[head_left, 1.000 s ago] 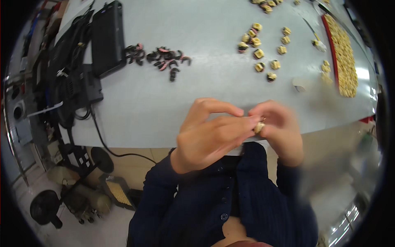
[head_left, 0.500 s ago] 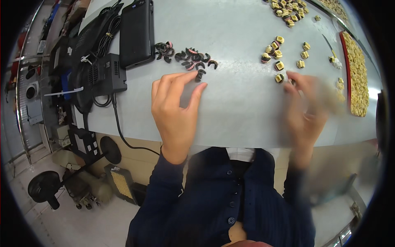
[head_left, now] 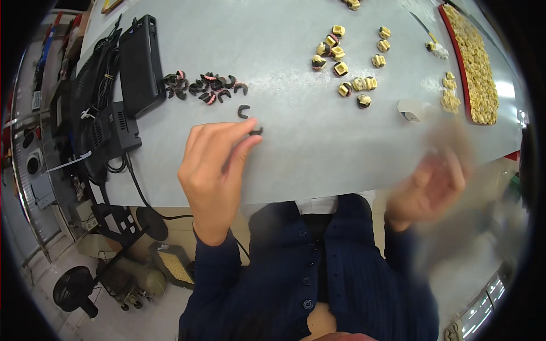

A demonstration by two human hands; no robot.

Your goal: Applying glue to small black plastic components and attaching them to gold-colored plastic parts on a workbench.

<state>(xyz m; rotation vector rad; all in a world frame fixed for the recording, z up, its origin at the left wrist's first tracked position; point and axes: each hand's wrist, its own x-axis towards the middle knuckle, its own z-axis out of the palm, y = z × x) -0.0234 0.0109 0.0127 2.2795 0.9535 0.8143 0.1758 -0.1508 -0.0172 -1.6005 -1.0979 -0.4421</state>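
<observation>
My left hand [head_left: 213, 167] is closed in a pinch on a small black U-shaped piece [head_left: 257, 131], held just above the grey table. Another U-shaped piece [head_left: 243, 111] lies by itself beyond the fingertips. Farther left sits a loose pile of black arch-shaped pieces [head_left: 207, 88], some with pink edges. My right hand [head_left: 429, 184] is smeared by motion near the table's front edge at the right; its fingers and anything in them cannot be made out. Beyond it are several small cream blocks [head_left: 344, 89] with black or pink pieces fitted on them.
A red-edged tray [head_left: 469, 74] full of cream pieces stands at the right, with loose cream pieces [head_left: 449, 101] beside it. A pale translucent piece [head_left: 408, 111] and a thin tool [head_left: 424, 25] lie nearby. At the left are a black box-shaped device [head_left: 142, 62] and cables [head_left: 108, 68].
My left hand now pinches a black U-shaped piece that was not between its fingers before. My right hand has drawn back from the blocks toward the table's front edge. The whole view has shifted.
</observation>
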